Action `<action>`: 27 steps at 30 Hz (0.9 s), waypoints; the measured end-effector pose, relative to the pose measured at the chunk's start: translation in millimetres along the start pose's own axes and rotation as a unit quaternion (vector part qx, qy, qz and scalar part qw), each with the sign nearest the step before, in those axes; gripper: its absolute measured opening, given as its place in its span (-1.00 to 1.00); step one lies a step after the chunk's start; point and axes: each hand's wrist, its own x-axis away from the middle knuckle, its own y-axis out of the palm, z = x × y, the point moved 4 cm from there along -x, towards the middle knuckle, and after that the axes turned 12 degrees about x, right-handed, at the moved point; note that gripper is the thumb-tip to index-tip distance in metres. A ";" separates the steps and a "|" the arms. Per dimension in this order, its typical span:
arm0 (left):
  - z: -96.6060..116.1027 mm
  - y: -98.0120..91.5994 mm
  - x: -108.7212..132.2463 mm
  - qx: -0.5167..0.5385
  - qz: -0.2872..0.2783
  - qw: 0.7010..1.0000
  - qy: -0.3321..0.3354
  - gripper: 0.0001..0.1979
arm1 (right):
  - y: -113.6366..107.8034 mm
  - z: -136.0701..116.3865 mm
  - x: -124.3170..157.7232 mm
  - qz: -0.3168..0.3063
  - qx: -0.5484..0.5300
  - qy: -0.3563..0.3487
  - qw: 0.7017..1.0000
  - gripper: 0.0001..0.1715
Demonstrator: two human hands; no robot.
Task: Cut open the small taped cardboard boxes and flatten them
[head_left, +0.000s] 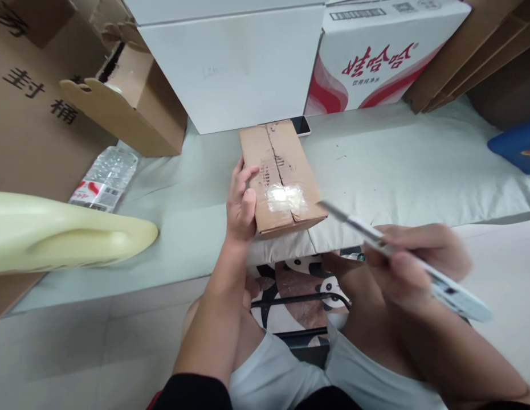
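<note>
A small brown cardboard box (259, 154) lies on the cloth-covered bench, a seam running along its top and shiny clear tape near its front end. My left hand (241, 202) grips the box by its left side, thumb and fingers against the edge. In my right hand (412, 259), somewhat blurred, is a white utility knife (455, 296). Its blade is out and points left, with the tip close to the box's front right corner; whether it touches I cannot tell. Behind the box lies a phone (302, 125), partly hidden.
White cartons (243, 68) stand along the back, one with red lettering. At left are an open cardboard box (158, 108), a plastic-wrapped bottle pack (109, 176) and a pale yellow curved object (72, 230). A blue item (517, 145) sits at the right edge.
</note>
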 end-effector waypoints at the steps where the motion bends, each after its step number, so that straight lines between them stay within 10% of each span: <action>1: 3.4 -1.1 0.3 -0.004 -0.005 1.000 0.001 -0.47 | -2.0 9.3 -1.2 0.038 0.013 0.008 0.999 -0.90; 4: 21.8 -1.8 1.7 -0.005 -0.034 0.999 0.038 -0.41 | 9.0 45.6 -7.4 0.042 0.154 0.035 0.987 -0.94; 11: 47.1 13.3 6.8 -0.101 -0.117 0.982 0.109 -0.27 | 49.6 121.2 -2.1 -0.217 0.321 0.080 0.918 -0.31; 21: 25.7 -21.1 7.0 0.100 0.255 0.961 -0.030 -0.55 | 70.6 100.2 13.1 -0.321 0.228 0.039 0.918 -0.65; 27: -1.0 -41.2 7.7 0.125 0.319 0.917 -0.205 -0.34 | 72.4 88.2 11.2 -0.357 0.075 0.085 0.927 -0.28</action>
